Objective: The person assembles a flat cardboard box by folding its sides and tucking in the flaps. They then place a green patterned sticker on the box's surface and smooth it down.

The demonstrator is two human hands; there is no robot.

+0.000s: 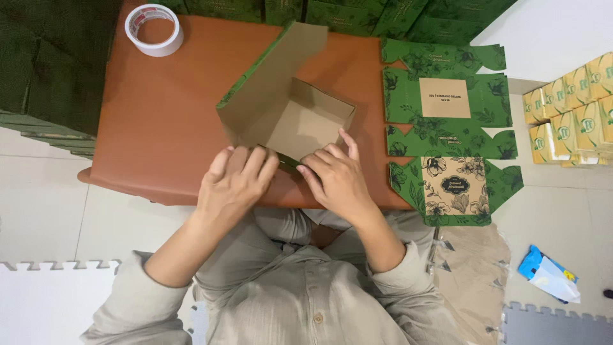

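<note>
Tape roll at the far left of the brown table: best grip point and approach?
The tape roll lies flat on the brown table, core opening up. Probably best from straight above: one finger inside the core, thumb on the outer wall, pinching the near rim. Nothing crowds it; both hands are on the cardboard box.

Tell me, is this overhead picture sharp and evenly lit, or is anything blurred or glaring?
Head view: soft, even light with only faint shadows under the left hand and right hand; the half-folded box and the flat green cutouts look sharp; no strong glare, just a mild sheen on the tape roll; slight wide-angle bending at the edges.
</note>
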